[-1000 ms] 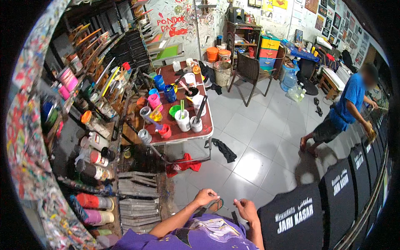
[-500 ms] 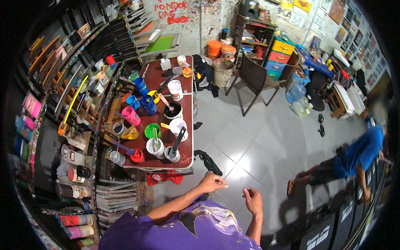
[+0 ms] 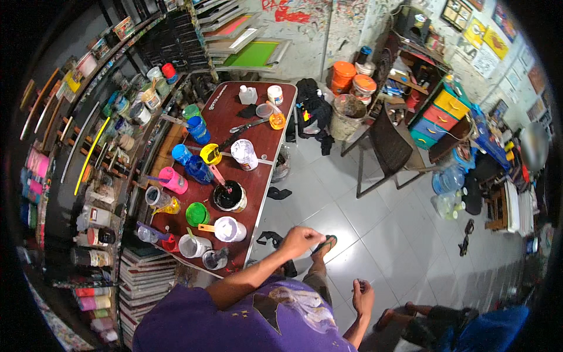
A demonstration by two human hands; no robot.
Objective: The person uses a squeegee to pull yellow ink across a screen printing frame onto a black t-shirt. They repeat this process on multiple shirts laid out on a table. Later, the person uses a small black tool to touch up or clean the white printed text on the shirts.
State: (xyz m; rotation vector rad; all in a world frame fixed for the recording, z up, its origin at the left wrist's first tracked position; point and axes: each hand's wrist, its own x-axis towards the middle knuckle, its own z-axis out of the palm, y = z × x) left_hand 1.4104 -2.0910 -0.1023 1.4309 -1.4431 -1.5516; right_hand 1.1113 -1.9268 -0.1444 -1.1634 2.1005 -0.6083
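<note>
My left hand [image 3: 301, 242] is held out in front of my chest above the tiled floor, its fingers pinched together. Anything between those fingertips is too small to make out. Lower and to the right, my right hand [image 3: 363, 297] is raised with its fingers curled in; what they may hold is hidden. Neither hand touches the dark red table [image 3: 267, 154] on the left. Closest to my left hand there are a white tub with pale paint [image 3: 229, 229], a smaller cup with a dark-handled tool [image 3: 215, 258] and a bucket of black paint [image 3: 229, 196].
Several paint cups, among them a green cup [image 3: 197, 214] and a pink cup [image 3: 173, 180], crowd the table. A brown chair [image 3: 388, 138] stands beyond, beside colourful drawers [image 3: 437, 117]. Another person in a blue shirt [image 3: 492, 330] is close by at the lower right. Shelves line the left.
My view has swung to the right, and I have stepped forward; my sandalled foot now shows. Both hands stay raised in front of me. The person in blue appears nearer, at the lower edge.
</note>
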